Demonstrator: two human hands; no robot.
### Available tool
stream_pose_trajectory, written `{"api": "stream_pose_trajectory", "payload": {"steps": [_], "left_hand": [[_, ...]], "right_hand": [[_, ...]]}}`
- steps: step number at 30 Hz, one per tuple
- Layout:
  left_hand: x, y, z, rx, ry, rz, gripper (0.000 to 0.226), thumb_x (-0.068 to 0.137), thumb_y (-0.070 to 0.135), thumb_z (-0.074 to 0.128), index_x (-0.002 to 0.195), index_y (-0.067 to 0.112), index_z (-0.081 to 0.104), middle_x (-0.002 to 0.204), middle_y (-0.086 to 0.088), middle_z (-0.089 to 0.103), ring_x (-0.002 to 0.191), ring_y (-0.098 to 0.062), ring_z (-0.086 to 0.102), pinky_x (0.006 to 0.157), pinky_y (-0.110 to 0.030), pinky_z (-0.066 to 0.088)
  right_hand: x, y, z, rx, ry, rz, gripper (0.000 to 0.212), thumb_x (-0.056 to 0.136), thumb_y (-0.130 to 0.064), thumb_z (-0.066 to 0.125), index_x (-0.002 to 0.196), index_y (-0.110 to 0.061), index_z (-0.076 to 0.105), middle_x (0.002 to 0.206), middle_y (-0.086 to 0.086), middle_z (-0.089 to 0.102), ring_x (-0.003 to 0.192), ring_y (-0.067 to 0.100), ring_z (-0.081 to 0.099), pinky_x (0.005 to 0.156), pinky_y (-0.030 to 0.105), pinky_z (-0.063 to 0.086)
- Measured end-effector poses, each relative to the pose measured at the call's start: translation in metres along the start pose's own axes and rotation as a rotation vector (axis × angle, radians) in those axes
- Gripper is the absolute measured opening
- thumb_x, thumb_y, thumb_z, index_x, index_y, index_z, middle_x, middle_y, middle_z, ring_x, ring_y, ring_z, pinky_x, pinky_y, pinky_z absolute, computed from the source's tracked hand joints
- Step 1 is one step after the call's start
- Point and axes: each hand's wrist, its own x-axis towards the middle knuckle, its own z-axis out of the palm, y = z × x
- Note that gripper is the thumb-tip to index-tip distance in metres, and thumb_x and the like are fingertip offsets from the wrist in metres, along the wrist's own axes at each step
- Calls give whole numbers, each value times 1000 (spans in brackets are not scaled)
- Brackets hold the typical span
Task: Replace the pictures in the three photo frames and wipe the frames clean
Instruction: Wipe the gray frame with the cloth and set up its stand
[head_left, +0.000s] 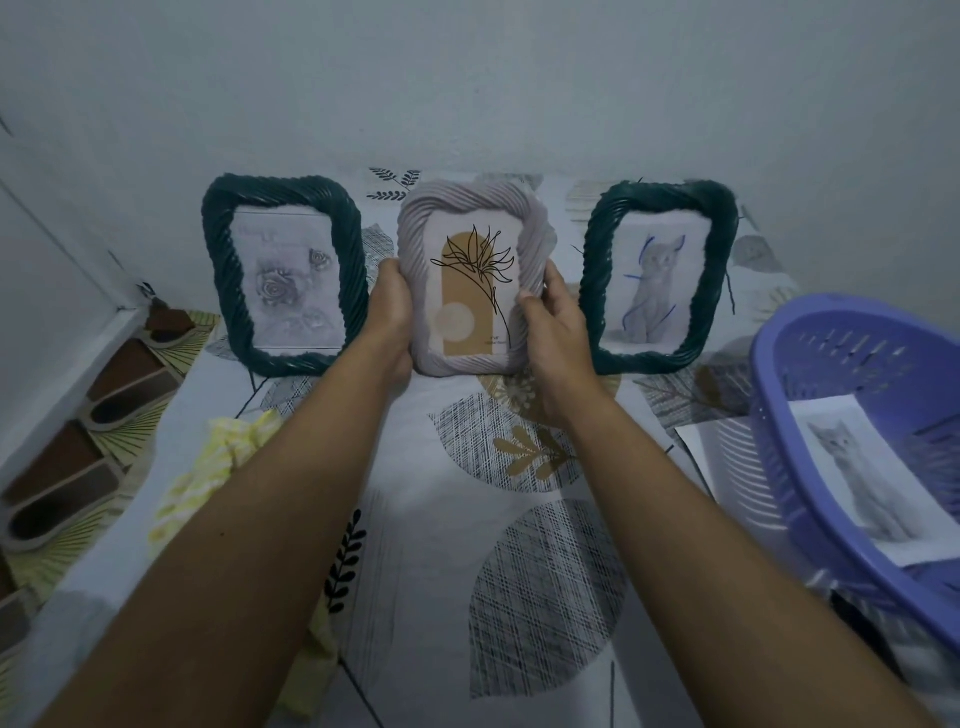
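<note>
Three twisted-edge photo frames stand against the wall. The middle one is a pale lilac frame (475, 208) showing a line-drawn plant over an ochre arch. My left hand (392, 306) grips its left edge and my right hand (558, 322) grips its right edge. A dark green frame (221, 270) with a grey rose picture stands to the left. Another dark green frame (719, 260) with a cat sketch stands to the right. A yellow-white cloth (208, 467) lies crumpled under my left forearm.
A purple plastic basket (800, 467) at the right holds a printed cat picture (862, 478); another white sheet (711, 447) lies beside it. The surface is a leaf-patterned sheet (519, 545). Slippers (78, 499) sit on a mat at the left. The wall is close behind the frames.
</note>
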Motion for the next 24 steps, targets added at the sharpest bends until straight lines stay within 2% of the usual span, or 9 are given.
{"api": "stream_pose_trajectory", "payload": {"steps": [6, 10, 13, 16, 19, 22, 24], "left_hand": [[-4, 1, 1, 6, 5, -5, 61, 102, 43, 20, 122, 9, 67, 105, -14, 75, 99, -31, 71, 90, -50, 57], [-5, 1, 2, -15, 18, -6, 63, 102, 49, 20, 119, 13, 70, 103, -12, 76, 100, -31, 71, 91, -48, 57], [-2, -1, -1, 4, 45, -1, 65, 96, 57, 23, 117, 17, 70, 106, -10, 75, 103, -30, 70, 97, -49, 53], [6, -6, -6, 4, 35, 3, 73, 85, 65, 27, 119, 18, 70, 111, -11, 74, 105, -31, 69, 98, -51, 52], [18, -18, -13, 18, 34, 13, 82, 75, 73, 28, 122, 19, 68, 113, -10, 73, 106, -32, 69, 99, -52, 51], [39, -39, -24, 37, 48, 16, 95, 63, 84, 30, 125, 22, 67, 119, -8, 71, 110, -31, 67, 101, -53, 48], [4, -30, -19, 116, 132, 20, 99, 63, 87, 26, 124, 21, 67, 123, -9, 69, 112, -31, 65, 103, -54, 46]], "right_hand": [[-5, -3, -1, -10, 7, 18, 55, 103, -8, 41, 155, -22, 31, 132, -7, 57, 121, 9, 56, 106, 30, 45], [-9, -6, 1, -5, 17, 72, 59, 102, -14, 45, 157, -23, 25, 144, -2, 50, 129, 15, 50, 114, 40, 39], [-13, -8, 3, -39, -7, 119, 69, 96, -23, 49, 158, -26, 19, 151, 1, 45, 134, 20, 47, 116, 49, 35], [-20, -11, 4, -87, -34, 160, 75, 95, -25, 52, 159, -28, 12, 157, 0, 36, 140, 22, 38, 118, 50, 29], [-30, -14, 4, -123, -66, 176, 83, 87, -35, 56, 158, -32, 13, 158, 0, 36, 141, 24, 37, 117, 52, 30], [-41, -16, 4, -140, -67, 216, 91, 86, -37, 58, 158, -33, 3, 163, 0, 25, 146, 25, 29, 118, 55, 27], [-49, -18, 1, -126, -49, 233, 89, 90, -31, 58, 159, -30, 1, 163, 1, 24, 147, 25, 29, 119, 51, 25]]}}
